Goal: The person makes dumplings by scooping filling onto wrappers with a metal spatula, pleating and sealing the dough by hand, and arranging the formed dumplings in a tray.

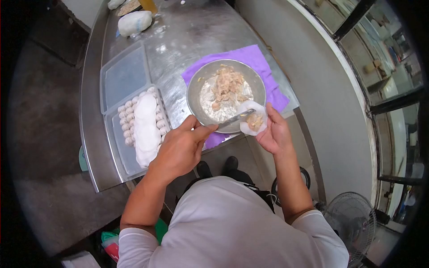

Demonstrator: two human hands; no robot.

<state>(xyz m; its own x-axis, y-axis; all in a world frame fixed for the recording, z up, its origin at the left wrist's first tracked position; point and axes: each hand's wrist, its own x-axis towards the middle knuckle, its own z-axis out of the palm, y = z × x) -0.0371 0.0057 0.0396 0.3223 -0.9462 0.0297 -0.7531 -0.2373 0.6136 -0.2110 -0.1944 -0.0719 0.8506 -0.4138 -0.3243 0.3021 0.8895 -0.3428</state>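
My left hand point(181, 145) is closed around a narrow metal spreading tool point(232, 119). The tool's tip touches a round white wrapper point(246, 127) with a lump of pale filling point(254, 121) on it. My right hand point(275, 131) supports this wrapper from its right side, at the near right rim of a steel bowl point(192, 96). Inside the bowl is more minced filling point(228, 82). To the left, a clear plastic tray point(117, 149) holds several rows of small folded dumplings point(126, 117), partly covered by a long white stack or cloth point(146, 129); which one is unclear.
The bowl sits on a purple cloth point(263, 67) on a steel table point(172, 42). A clear lid or empty tray point(125, 80) lies beyond the dumplings. A white wrapped bundle point(135, 23) is farther back. A fan point(351, 219) stands at the lower right.
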